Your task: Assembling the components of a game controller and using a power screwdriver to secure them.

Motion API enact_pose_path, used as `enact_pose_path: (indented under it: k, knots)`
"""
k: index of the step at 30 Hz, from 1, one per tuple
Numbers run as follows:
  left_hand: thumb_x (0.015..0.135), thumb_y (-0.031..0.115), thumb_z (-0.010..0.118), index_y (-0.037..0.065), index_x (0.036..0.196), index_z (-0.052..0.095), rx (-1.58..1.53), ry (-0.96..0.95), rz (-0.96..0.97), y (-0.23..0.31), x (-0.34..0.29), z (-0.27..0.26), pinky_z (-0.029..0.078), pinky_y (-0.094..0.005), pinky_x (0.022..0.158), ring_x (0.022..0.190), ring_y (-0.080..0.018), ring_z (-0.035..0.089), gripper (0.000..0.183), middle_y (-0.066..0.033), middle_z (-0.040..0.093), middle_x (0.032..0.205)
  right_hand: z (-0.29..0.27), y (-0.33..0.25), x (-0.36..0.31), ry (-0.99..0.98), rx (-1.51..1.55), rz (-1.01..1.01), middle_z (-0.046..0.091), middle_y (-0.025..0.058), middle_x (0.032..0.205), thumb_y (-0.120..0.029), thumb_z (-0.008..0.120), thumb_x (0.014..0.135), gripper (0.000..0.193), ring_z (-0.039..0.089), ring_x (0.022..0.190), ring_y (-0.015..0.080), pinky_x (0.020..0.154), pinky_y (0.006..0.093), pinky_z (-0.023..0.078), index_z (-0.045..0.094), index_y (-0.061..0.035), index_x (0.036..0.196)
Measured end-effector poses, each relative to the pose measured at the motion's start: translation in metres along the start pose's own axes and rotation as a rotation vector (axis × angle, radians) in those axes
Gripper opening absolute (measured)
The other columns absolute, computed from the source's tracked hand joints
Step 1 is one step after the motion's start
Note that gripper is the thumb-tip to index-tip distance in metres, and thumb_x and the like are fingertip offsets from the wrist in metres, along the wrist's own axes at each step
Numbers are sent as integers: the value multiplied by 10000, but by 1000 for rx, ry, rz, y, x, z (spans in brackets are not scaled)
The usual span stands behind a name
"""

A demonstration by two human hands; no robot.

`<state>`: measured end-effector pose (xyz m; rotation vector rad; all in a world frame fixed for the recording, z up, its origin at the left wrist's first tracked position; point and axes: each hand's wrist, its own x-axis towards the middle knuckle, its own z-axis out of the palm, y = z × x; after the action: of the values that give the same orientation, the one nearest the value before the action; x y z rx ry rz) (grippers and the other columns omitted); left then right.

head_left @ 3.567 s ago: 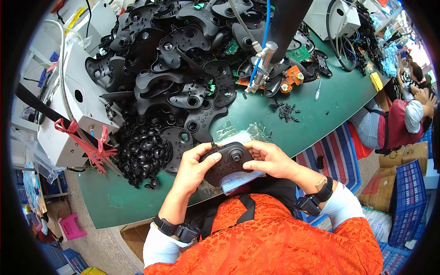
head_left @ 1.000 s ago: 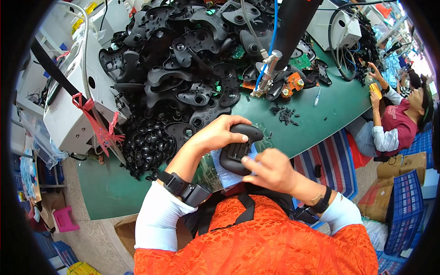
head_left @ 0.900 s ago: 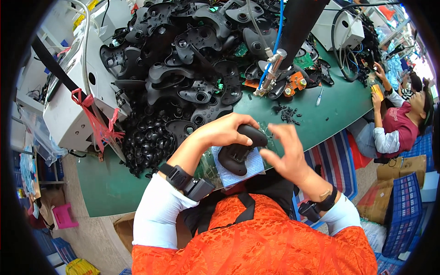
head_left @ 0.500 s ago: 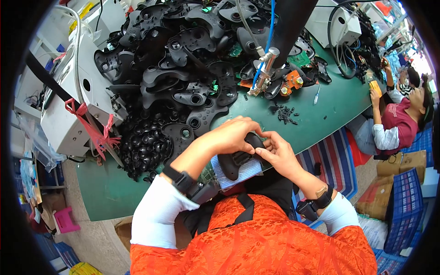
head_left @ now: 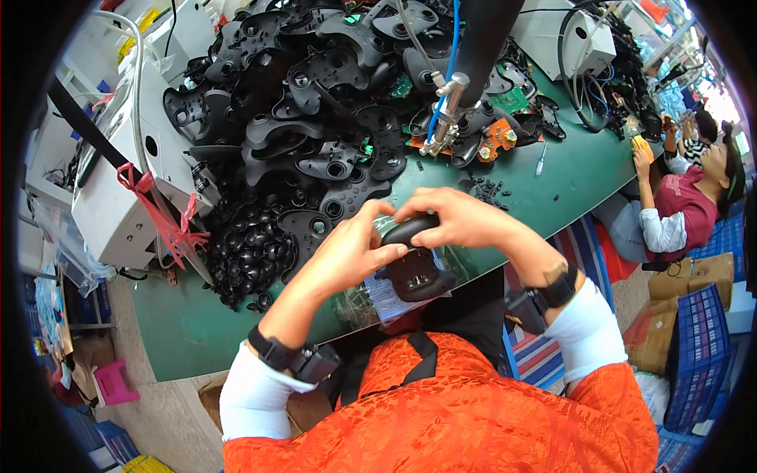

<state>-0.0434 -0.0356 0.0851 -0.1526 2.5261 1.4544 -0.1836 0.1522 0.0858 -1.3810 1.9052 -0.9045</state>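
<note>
Between my hands is a black game controller [head_left: 415,277], its near side turned toward me. My left hand [head_left: 356,246] grips its far left part, with the thumb lying along it. My right hand [head_left: 453,221] curls over the far end, fingers bent round the black grip. Hand and angle hide part of the controller, so its inner side cannot be made out fully. Under it lies a folded blue-and-white cloth [head_left: 384,301] at the near edge of the green table [head_left: 205,347].
Beyond my hands rises a heap of black controller shells [head_left: 276,130], with small black round parts [head_left: 248,248] at its left. A hanging metal screwdriver [head_left: 446,110] with a blue hose is near the orange circuit boards [head_left: 498,138]. A seated person [head_left: 682,201] works at right.
The controller has been turned so its grips point differently. My left hand has shifted left and down, while my right hand has moved left and up to the controller's far end.
</note>
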Motion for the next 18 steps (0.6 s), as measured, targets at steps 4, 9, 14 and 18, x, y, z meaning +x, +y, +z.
enact_pose_path:
  k: [4, 9, 14, 18]
  knots:
    - [849, 206, 793, 34, 1130, 514, 172, 386, 21, -23, -46, 34, 481, -333, 587, 593, -193, 607, 433, -79, 622, 684, -3, 3, 49, -357, -24, -30, 699, 133, 982, -162, 752, 744, 382, 668, 915, 261, 828, 368, 521, 698, -3, 1087]
    - [702, 265, 832, 98, 1171, 656, 729, 411, 724, -32, -67, 39, 477, -439, 870, 1049, -291, 596, 528, -116, 624, 1196, 23, -11, 100, -784, -233, -127, 739, 151, 1015, -185, 745, 739, 423, 695, 941, 270, 833, 385, 530, 719, -11, 1124]
    - [784, 331, 770, 144, 1278, 637, 857, 394, 719, -44, -56, 50, 382, -459, 995, 1146, -256, 536, 544, -49, 616, 1302, 30, -19, 115, -919, -316, -67, 750, 145, 991, -186, 741, 732, 446, 692, 929, 254, 819, 384, 522, 725, -40, 1154]
    - [797, 355, 757, 180, 1274, 647, 855, 451, 698, -40, -47, 62, 323, -459, 1027, 1182, -244, 506, 520, -33, 617, 1303, 21, -21, 112, -896, -281, 28, 751, 111, 950, -113, 733, 710, 418, 682, 881, 231, 791, 375, 517, 748, -80, 1126]
